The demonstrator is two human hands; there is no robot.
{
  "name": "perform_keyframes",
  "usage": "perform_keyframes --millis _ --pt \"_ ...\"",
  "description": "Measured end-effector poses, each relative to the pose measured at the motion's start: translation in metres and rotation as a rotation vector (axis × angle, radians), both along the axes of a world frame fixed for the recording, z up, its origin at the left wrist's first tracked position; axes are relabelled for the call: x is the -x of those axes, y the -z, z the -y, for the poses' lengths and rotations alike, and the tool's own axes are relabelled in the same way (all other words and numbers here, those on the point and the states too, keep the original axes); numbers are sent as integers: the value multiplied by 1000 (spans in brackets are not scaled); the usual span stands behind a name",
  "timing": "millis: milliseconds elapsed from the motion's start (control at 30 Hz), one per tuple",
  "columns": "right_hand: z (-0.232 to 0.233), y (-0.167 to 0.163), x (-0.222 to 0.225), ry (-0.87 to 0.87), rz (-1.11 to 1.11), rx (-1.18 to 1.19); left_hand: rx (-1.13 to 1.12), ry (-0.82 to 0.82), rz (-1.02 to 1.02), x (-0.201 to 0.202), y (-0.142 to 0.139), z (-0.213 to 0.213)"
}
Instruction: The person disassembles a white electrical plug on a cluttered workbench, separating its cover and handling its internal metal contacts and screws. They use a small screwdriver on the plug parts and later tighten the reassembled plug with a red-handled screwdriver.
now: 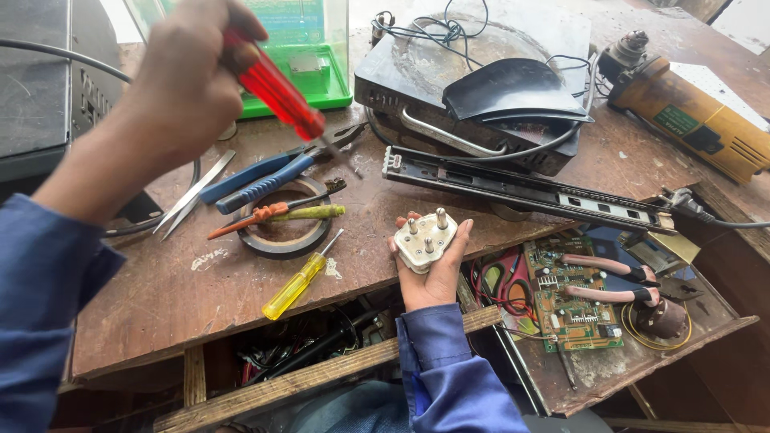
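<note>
Left hand (180, 84): raised over the worktop (184, 281), grip closed around the red translucent-handled screwdriver (277, 92), shaft angled down to the right.
Right hand (433, 269): palm up at the worktop's front edge, grip pinching the cream three-pin plastic plug (425, 239) by its sides, pins upward.
Handling: the plug looks light, rigid and smooth; the flat sides seem the surest hold, leaving the pin face free.
Nearby: blue-handled pliers (261, 180), yellow-handled screwdriver (297, 285), green circuit board (569, 301).

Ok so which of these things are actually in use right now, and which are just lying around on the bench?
In hand:
left hand holds the red-handled screwdriver
right hand holds the white three-pin plug

Lying about:
yellow screwdriver
blue pliers
tweezers
angle grinder
circuit board
</note>
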State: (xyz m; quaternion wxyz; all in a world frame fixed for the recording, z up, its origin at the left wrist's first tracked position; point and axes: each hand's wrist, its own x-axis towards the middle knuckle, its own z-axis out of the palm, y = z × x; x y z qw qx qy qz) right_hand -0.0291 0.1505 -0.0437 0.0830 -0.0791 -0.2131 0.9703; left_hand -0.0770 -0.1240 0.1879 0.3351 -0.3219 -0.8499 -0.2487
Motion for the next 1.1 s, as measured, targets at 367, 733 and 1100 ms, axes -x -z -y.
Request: perform_keyframes --millis 367,733,1100 --pt "-1 -10 -3 -25 -4 39 -64 147 36 -53 -40 -53" --pt "1 -13 -5 -13 16 -41 -32 144 48 -53 -20 -56" --pt "0 -11 -5 -43 -48 -38 -30 144 70 -55 -19 -55"
